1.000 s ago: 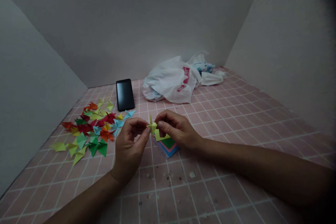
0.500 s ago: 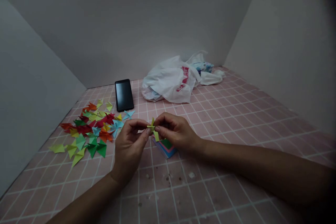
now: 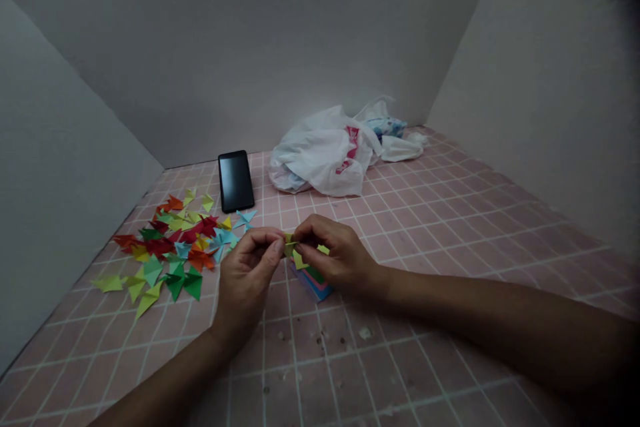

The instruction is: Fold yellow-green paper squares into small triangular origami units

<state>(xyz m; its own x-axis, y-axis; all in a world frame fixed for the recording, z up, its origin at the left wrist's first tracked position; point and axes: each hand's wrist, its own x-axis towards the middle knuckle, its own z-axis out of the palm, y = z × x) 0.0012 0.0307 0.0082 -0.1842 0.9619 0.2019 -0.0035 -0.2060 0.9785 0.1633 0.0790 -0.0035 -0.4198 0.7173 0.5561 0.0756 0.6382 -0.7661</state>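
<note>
Left hand (image 3: 247,273) pinches a small yellow fold (image 3: 289,239) between thumb and index finger; right hand (image 3: 343,257) grips its other side, also thumb and fingertips. Fold is up off the table (image 3: 420,360), between the two hands, mostly hidden by fingers; exact shape can't be told. Right hand partly covers a paper stack (image 3: 319,291) below: blue, pink, green and yellow show, edges not lined up.

Left of left hand, loose cluster of folded papers: red, orange, yellow, light blue, green, some overlapping. Nearest the camera in it, a yellow piece (image 3: 149,299); two dark green ones (image 3: 193,283) just right of it. Phone (image 3: 237,181) lies behind the cluster, screen up, dark. White bag (image 3: 323,153) with red print sits crumpled near the back wall (image 3: 280,40), blue-and-white bundle (image 3: 386,127) just beside it, on the right.
</note>
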